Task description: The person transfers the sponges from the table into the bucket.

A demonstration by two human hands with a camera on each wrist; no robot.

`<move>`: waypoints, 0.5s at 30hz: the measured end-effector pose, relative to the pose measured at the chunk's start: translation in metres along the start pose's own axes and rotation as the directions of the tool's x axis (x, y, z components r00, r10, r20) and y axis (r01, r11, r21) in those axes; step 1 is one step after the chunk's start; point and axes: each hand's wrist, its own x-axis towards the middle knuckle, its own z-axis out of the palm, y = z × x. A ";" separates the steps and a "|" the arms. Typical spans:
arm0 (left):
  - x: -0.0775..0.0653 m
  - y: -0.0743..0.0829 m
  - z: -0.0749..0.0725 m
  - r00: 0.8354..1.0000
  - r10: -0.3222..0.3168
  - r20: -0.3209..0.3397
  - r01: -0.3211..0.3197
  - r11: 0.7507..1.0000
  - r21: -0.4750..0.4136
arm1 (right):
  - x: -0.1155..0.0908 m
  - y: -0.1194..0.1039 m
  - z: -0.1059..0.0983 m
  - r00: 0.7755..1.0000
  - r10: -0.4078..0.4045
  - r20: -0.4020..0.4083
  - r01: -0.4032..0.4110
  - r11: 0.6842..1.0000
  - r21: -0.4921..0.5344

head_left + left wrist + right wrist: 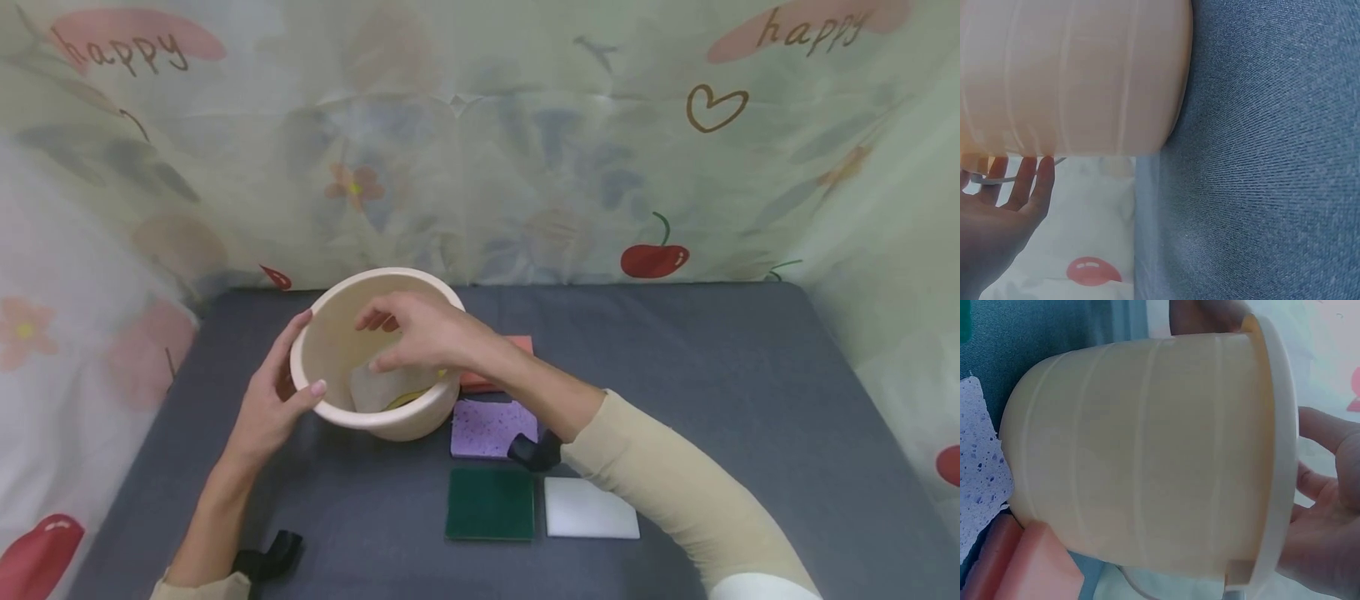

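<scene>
A cream plastic bucket (pixel 408 427) with a thick rim and a thin handle stands on the dark cloth. My left hand (pixel 272 398) grips its left side, thumb over the rim and fingers along the outer wall. In the left wrist view, those fingers (pixel 1040 187) lie by the wall near the handle. My right hand (pixel 427 332) hovers at the bucket's mouth, thumb and fingers parted, with nothing between them. Below the thumb, inside the bucket, lies a whitish flat piece (pixel 375 390) beside something with a yellow edge (pixel 407 400).
Right of the bucket lie a speckled purple sponge (pixel 487 429) and coral sponge blocks (pixel 1041 565), close against its base. Nearer me are a dark green pad (pixel 491 504) and a white block (pixel 588 508). A printed curtain (pixel 465 183) rises behind the table.
</scene>
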 end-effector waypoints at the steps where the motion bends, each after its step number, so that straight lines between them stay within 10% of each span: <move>1: 0.000 0.000 0.000 1.000 -0.001 0.000 0.001 1.000 -0.002 | -0.002 0.000 -0.001 1.000 -0.018 -0.006 0.018 1.000 0.012; 15: -0.001 -0.001 -0.001 1.000 0.008 -0.003 -0.009 1.000 -0.028 | -0.050 0.003 -0.017 0.985 -0.062 -0.164 0.086 0.986 0.144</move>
